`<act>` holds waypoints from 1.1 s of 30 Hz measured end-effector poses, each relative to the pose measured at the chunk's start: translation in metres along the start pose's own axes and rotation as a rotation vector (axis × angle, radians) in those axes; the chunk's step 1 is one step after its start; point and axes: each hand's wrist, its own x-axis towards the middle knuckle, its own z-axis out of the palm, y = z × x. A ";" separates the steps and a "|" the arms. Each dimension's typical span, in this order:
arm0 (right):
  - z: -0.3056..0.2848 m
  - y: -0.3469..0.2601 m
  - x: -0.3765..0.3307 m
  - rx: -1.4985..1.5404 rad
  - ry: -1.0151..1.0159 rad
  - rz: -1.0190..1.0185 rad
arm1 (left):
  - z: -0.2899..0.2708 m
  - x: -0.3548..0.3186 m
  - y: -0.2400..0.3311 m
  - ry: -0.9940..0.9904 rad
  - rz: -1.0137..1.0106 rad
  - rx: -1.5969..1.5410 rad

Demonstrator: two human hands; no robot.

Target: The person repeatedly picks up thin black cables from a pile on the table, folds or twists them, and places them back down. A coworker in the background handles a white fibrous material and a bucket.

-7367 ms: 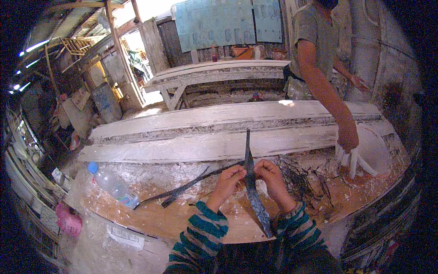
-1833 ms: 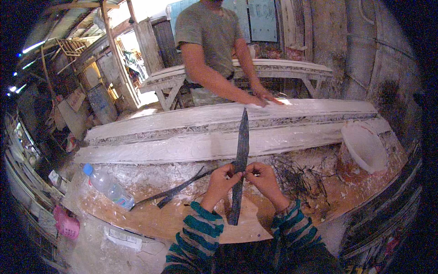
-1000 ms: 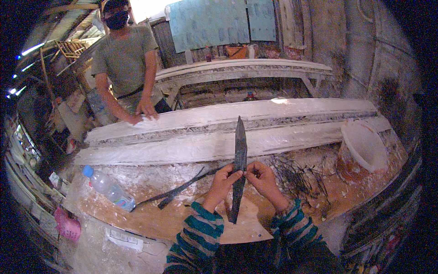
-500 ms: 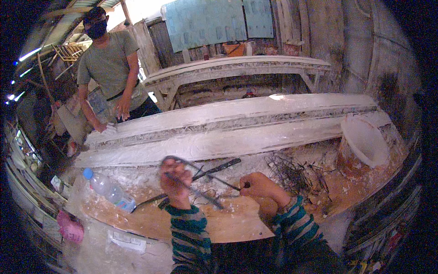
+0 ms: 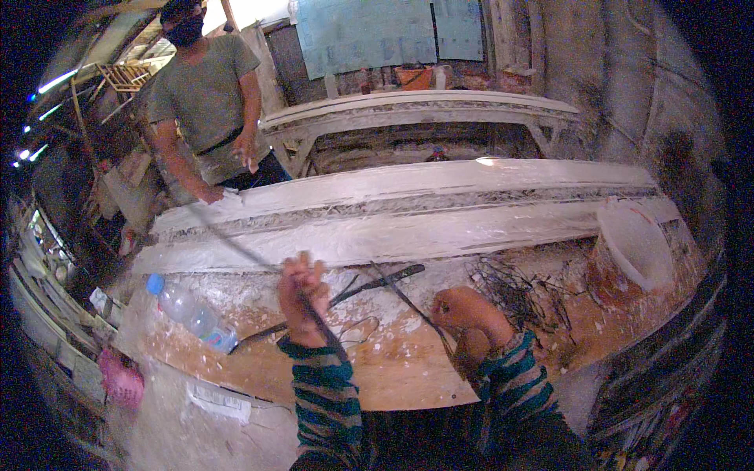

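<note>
My left hand [image 5: 305,294] is closed round a long thin dark strip [image 5: 247,253], which slants from the far left down past my wrist and is smeared by motion. To its right my right hand [image 5: 471,315] is curled with fingers pressed together. Another thin dark strip [image 5: 400,290] runs along its fingertips and seems pinched there; whether both strips are one piece I cannot tell. Under my hands, a thicker dark bar [image 5: 377,284] lies across the wooden board [image 5: 393,385]. A tangle of dark wire [image 5: 522,294] sits just beyond my right hand.
A long white plaster-coated moulding [image 5: 353,235] spans the far side. A clear bottle with a blue cap [image 5: 188,310] lies at left; a white-smeared bucket [image 5: 632,251] stands at right. Across the moulding, a masked co-worker [image 5: 208,102] rests a hand on its left end.
The strip between my hands was bent in a loop; now a straight length swings out far left from my left hand. My right hand has shifted slightly right, and the view has tilted down.
</note>
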 end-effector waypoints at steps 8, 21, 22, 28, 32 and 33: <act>-0.009 -0.032 -0.003 0.858 0.319 0.129 | 0.010 0.009 -0.104 0.292 -0.326 1.111; -0.011 -0.033 -0.006 1.018 0.379 0.036 | 0.015 0.004 -0.116 0.071 -0.274 1.286; -0.011 -0.032 -0.006 1.009 0.382 0.019 | 0.013 0.004 -0.116 0.081 -0.270 1.298; -0.006 -0.026 -0.001 0.696 0.494 -0.059 | 0.001 0.002 -0.119 0.095 -0.186 1.377; -0.005 -0.029 -0.002 0.659 0.545 -0.001 | -0.002 0.001 -0.125 0.059 -0.072 1.452; -0.005 -0.031 -0.003 0.604 0.589 -0.040 | -0.002 0.001 -0.125 0.053 -0.051 1.480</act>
